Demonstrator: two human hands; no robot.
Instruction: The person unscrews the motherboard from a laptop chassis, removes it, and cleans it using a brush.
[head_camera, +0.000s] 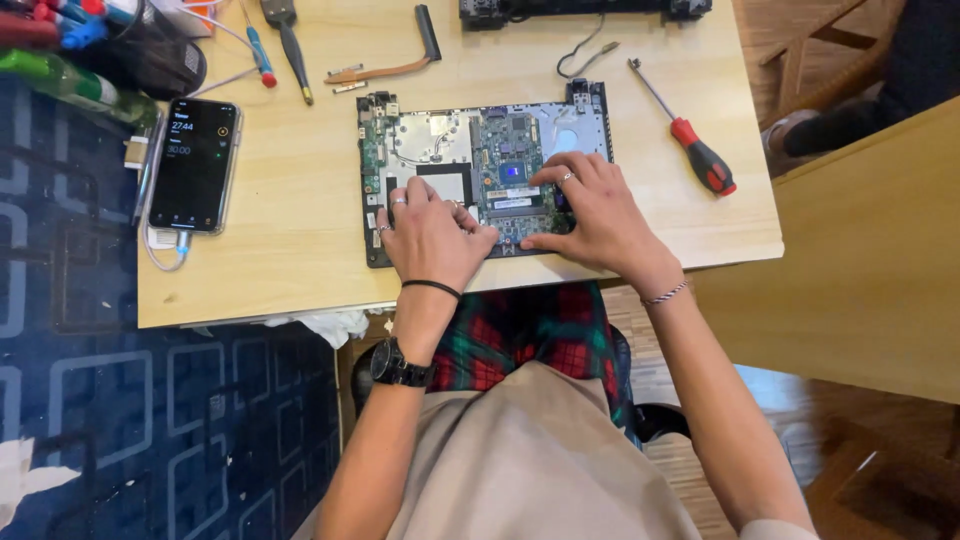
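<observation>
At the far left of the frame a dark patterned rug (120, 420) is seen beside the pale wooden surface (290, 250). Toward the upper left a black phone (193, 165) with a lit screen is lying flat, a white cable trailing from its lower end. Along the top edge, a blue-handled screwdriver (258, 52), a dark-handled tool (290, 40) and a bent copper heat pipe (395, 55) are lying loose.

In the centre, the opened laptop base (480, 165) is resting flat on the surface, its green circuit board, silvery shielding and black frame exposed. The left hand (432, 235) is being pressed on the lower left part of the board, fingers curled together on it; whether anything is pinched beneath them cannot be told. The right hand (590, 210) is being laid, fingers spread apart, over the lower right part, the fingertips touching the board.

A risk is judged here: the board is rigid but thin and brittle, so uneven pressing or prying could flex it or crack a connector. Rings and bracelets are being worn close to bare contacts, which could snag or scratch.

To the right, a red-and-black screwdriver (690, 135) with a slim steel shaft is lying well apart from the hands, near the surface's edge, where a nudge could roll it off.
</observation>
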